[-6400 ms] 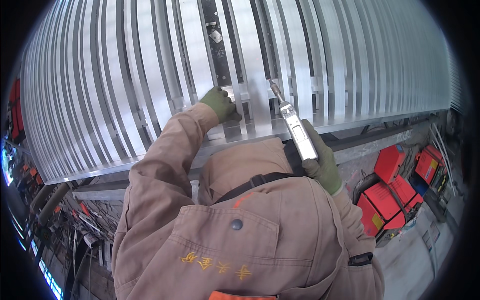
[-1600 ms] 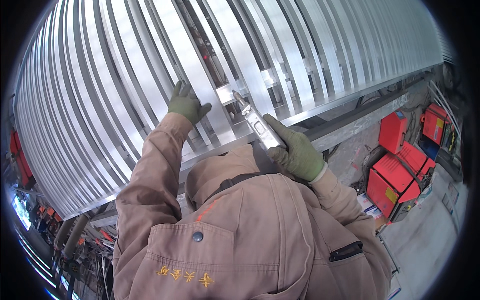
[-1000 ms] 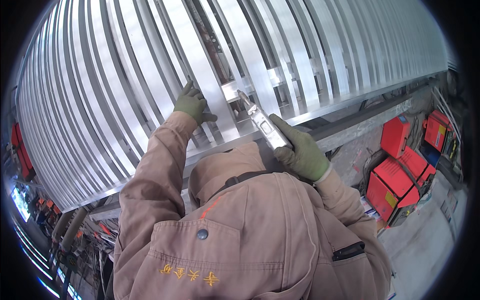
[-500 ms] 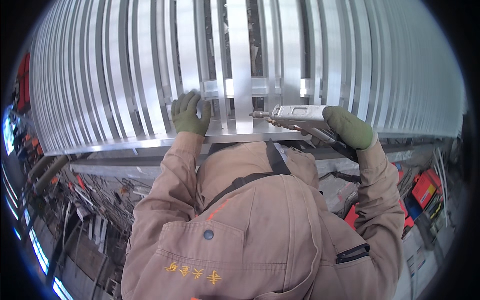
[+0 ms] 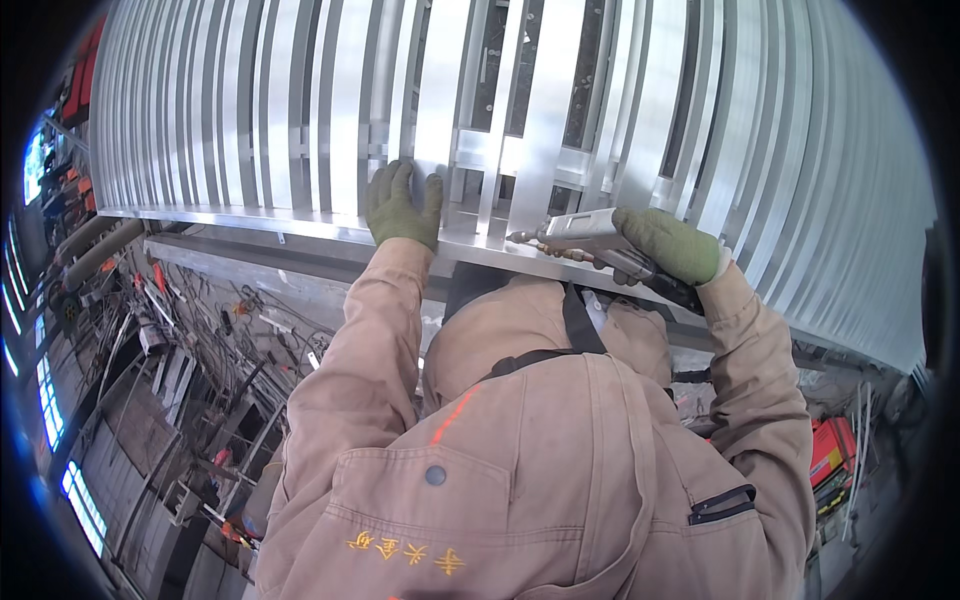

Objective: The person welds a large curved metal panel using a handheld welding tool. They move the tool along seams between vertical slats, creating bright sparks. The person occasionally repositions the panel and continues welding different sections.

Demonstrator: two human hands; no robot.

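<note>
My left hand, in a green glove, lies flat against a vertical aluminium slat of the large slatted metal frame, just above its bottom rail. My right hand, also in a green glove, grips a silver handheld tool. The tool's thin tip points left, close over the bottom rail, a short way right of my left hand. A short horizontal cross piece joins the slats just above the tip. My tan work jacket fills the lower middle of the view.
Red boxes stand at the lower right below the frame. A tangle of cables and metal parts lies at the lower left, with grey pipes beside it. The frame's slats spread across the whole upper view.
About a second ago the tool pointed up at the slats; it now lies sideways with its tip at the bottom rail. My left hand stays on the slat. The view has swung round.
</note>
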